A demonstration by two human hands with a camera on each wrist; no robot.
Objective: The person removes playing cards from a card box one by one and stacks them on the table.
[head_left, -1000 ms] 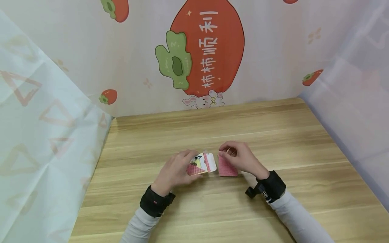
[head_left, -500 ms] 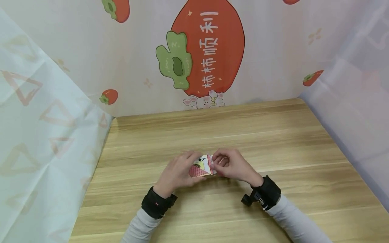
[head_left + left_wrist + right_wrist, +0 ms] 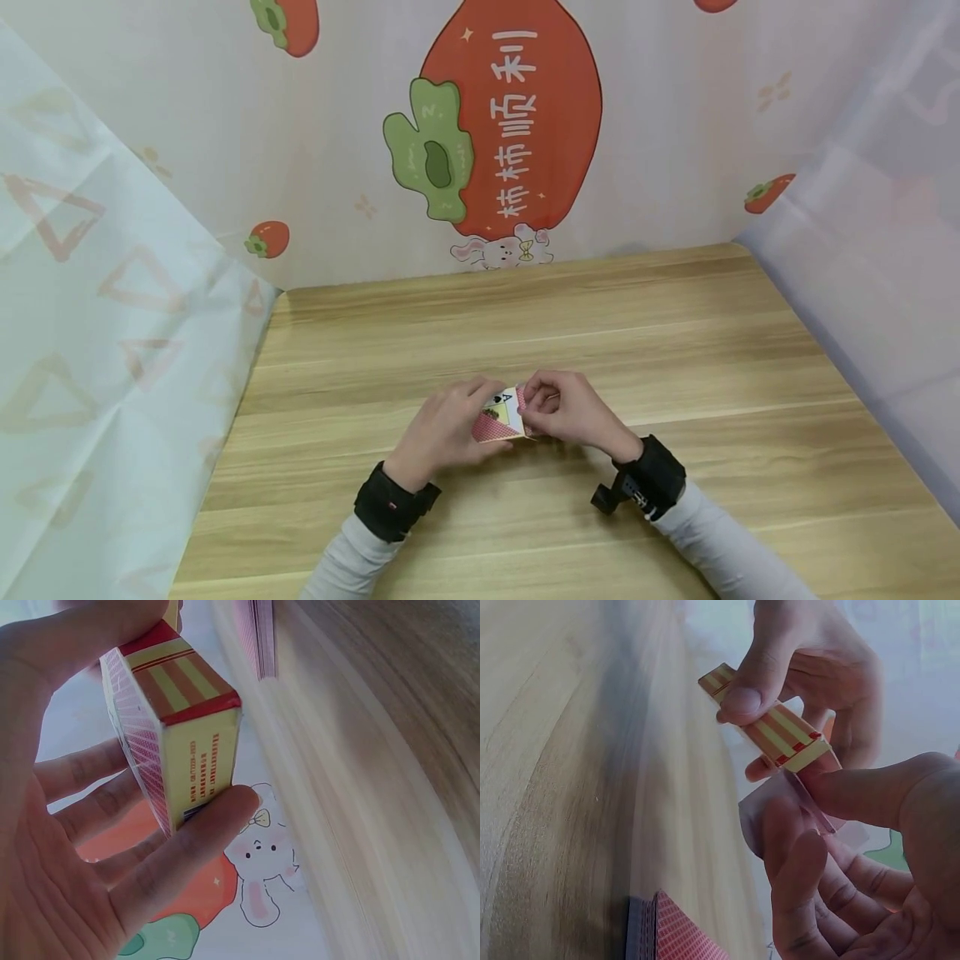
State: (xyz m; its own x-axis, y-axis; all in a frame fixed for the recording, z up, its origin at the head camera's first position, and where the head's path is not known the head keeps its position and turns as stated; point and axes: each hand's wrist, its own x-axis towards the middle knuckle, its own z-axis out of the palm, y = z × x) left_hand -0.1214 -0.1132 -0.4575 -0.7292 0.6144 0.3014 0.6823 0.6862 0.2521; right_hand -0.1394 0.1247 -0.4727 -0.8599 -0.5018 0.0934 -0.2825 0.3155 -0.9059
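Observation:
My left hand (image 3: 442, 425) grips a playing card box (image 3: 495, 425), thumb on one narrow edge and fingers round the other. Its face shows an ace of spades and a red checked pattern. Yellow and red stripes run along the box's narrow side (image 3: 180, 679). At the box's right end, my right hand (image 3: 573, 408) pinches the opening with thumb and fingertips. A pale end flap (image 3: 769, 814) sticks out between those fingers. A stack of red-backed playing cards (image 3: 675, 930) stands low near the table in the right wrist view; the right hand hides it in the head view.
The wood-grain table (image 3: 390, 333) spreads under both hands. White printed cloths rise at its back and sides, the back one (image 3: 660, 150) bearing a large red persimmon. Black camera straps (image 3: 390, 500) circle both wrists.
My right hand has moved left from above the red-backed cards to the box's end and now pinches there. The cards have gone out of sight in the head view. The box has shifted slightly right.

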